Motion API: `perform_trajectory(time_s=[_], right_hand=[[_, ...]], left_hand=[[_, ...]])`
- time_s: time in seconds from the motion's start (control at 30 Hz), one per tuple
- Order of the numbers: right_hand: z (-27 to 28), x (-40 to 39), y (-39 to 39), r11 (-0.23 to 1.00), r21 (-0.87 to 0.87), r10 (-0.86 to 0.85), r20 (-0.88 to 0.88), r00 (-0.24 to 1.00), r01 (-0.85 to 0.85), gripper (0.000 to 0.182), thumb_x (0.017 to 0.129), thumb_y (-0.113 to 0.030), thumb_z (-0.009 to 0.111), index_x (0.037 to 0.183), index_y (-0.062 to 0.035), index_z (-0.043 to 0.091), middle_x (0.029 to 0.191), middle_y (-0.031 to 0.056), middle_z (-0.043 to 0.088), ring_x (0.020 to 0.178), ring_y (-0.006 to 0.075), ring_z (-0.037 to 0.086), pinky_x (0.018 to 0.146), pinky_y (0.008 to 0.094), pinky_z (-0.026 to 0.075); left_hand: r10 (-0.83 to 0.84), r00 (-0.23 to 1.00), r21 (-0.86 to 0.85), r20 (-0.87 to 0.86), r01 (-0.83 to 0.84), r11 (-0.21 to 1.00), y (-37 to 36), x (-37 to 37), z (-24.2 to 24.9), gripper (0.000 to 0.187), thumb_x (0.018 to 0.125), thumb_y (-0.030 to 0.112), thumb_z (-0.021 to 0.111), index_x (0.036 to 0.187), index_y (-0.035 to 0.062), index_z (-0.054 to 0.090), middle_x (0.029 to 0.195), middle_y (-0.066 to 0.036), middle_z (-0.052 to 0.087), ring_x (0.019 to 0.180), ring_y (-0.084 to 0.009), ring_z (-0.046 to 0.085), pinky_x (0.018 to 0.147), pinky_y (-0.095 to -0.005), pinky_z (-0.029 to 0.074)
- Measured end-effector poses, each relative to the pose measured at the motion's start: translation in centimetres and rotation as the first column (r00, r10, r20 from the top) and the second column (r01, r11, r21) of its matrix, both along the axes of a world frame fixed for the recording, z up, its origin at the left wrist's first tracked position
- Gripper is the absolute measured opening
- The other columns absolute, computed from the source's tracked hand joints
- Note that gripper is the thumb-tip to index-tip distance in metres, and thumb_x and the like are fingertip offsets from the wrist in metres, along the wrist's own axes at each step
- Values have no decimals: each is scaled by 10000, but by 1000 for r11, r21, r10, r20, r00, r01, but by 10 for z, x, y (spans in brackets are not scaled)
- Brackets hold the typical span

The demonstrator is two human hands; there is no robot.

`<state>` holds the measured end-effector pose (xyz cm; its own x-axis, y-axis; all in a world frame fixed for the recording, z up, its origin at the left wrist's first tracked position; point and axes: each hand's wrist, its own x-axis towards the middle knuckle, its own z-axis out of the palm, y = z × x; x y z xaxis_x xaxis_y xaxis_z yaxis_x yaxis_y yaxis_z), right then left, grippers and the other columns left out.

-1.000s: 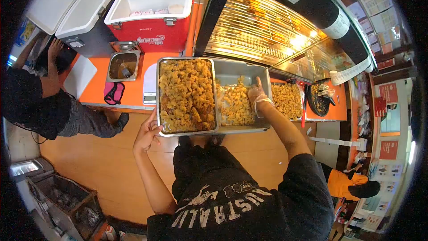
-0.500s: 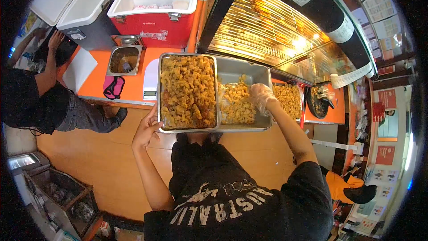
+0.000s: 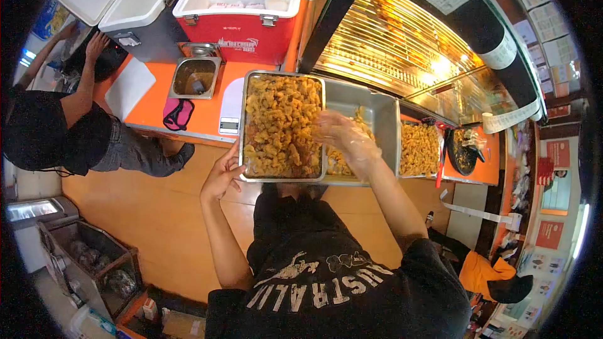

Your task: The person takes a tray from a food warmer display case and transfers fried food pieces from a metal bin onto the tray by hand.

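Note:
My left hand (image 3: 222,174) grips the lower left corner of a steel tray (image 3: 324,150), thumb at the rim. The tray is heaped with golden fried, battered pieces (image 3: 279,122). It overlaps the left side of a deeper grey metal pan (image 3: 389,119). Smaller fried pieces (image 3: 339,163) lie in that pan. My right hand (image 3: 352,144), in a clear plastic glove, reaches over the tray's right rim, its fingertips at the heaped pieces. Motion blurs its fingers, so what it holds, if anything, does not show.
More fried pieces (image 3: 419,149) lie right of the pan, beside a black bowl (image 3: 463,157). A lit display warmer (image 3: 402,37) stands behind. Left are a scale (image 3: 230,125), a sauce pan (image 3: 196,78) and a red cooler (image 3: 239,34). Another person (image 3: 69,119) works at far left.
My right hand has moved left, from inside the grey pan to the right rim of the heaped tray. My left hand keeps its grip on the tray. The whole view has shifted slightly.

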<state>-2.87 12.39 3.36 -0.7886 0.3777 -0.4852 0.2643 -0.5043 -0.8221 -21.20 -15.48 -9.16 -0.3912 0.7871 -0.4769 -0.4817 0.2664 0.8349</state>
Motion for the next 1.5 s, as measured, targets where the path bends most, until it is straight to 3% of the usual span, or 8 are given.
perform_trajectory(time_s=[0.23,0.47,0.77,0.87,1.07,1.2,1.3,1.5], right_hand=[[6,-13,-25,909,357,132,241,961,-215,729,939,-123,594,1544,-83,188,1570,146,292,1353,273,446,1093,384,408],[-38,64,93,815,561,-110,-95,989,144,180,947,-105,617,1110,-44,662,979,100,727,869,180,674,782,355,536],[-151,102,129,264,582,-55,805,590,-769,642,846,-460,697,1317,-48,555,1301,227,578,1215,396,532,1039,488,419],[-211,114,112,-290,822,-398,362,843,-490,806,793,-581,704,1281,30,508,1248,255,580,1181,400,556,1044,433,440],[-206,73,120,94,796,-232,602,764,-598,636,857,-465,650,1212,54,554,1210,257,594,1142,349,585,961,438,494],[-32,45,71,56,548,-26,836,547,-835,354,947,-260,555,1201,-18,607,1217,178,628,1124,280,616,968,398,514],[-178,79,128,37,919,-367,378,850,-393,320,1019,-234,469,1237,-49,611,1275,106,630,1178,233,610,1028,398,484],[-169,0,106,460,760,18,508,861,-458,382,844,-214,656,1185,-47,616,1130,150,654,1141,278,596,1017,391,472]], left_hand=[[7,1000,-29,-3,-7,1000,1,-1,1,820,900,-2,636,1571,215,217,1167,-58,625,738,-76,571,436,-233,525],[10,1000,-42,0,-10,999,5,1,10,808,900,-6,627,1572,195,225,1184,-70,636,752,-75,611,428,-218,498],[-27,998,-81,-65,21,996,3,-1,8,829,894,0,636,1575,151,190,979,-26,613,655,-54,504,425,-201,480],[-22,998,-70,-55,18,997,6,4,15,818,902,-8,615,1576,127,172,1079,-57,646,731,-65,574,421,-192,476],[-6,997,-101,-77,-1,995,10,8,26,808,899,-5,615,1577,147,202,1222,-117,641,542,-45,474,377,-211,406],[-75,974,87,-215,96,992,1,12,25,652,966,2,508,1555,62,233,1461,-105,473,1262,-210,514,1036,-305,440],[18,839,126,543,-103,987,50,-3,1,634,963,-11,496,1546,65,259,1515,-106,408,1354,-227,443,1079,-379,419],[-46,999,-60,1,46,997,-4,-4,3,797,923,-51,570,1579,194,189,1245,-91,534,625,-97,570,431,-243,453]])
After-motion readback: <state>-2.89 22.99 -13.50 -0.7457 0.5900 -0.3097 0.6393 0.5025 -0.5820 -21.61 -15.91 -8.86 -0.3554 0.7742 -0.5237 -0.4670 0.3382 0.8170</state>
